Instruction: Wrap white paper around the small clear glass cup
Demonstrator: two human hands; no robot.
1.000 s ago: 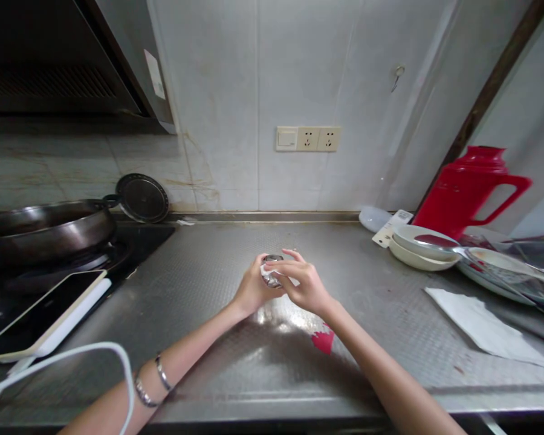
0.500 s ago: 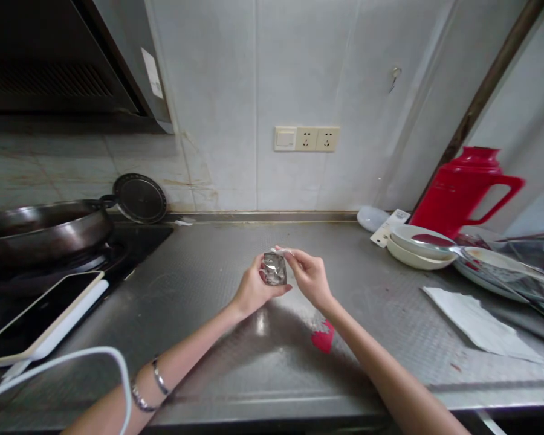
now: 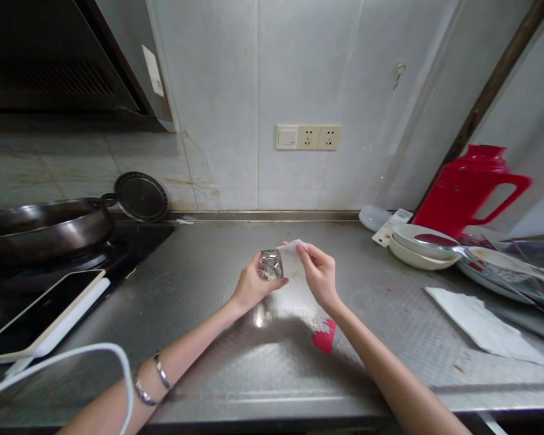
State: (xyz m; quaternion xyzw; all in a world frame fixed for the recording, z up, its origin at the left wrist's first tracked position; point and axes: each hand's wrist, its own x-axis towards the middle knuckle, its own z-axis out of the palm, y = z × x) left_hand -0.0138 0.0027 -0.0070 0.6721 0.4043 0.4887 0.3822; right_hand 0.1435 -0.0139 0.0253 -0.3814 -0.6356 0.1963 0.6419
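- The small glass [image 3: 272,264] is in the air over the steel counter [image 3: 199,272], directly below the socket strip [image 3: 308,137]. My left hand [image 3: 252,287] is closed around its side, I think so that it stays steady and turned toward my other hand.
- My right hand [image 3: 320,278], just beside the left one, pinches a white tissue [image 3: 291,254] in the fingertips. The tissue seems to touch the glass, probably for wiping.
- Further below the socket strip, a red spot [image 3: 325,337] lies on the counter.
- Far to the right of the strip stand the bowls [image 3: 417,248] and a red jug [image 3: 466,190]. Far to the left is a dark pan [image 3: 45,226].
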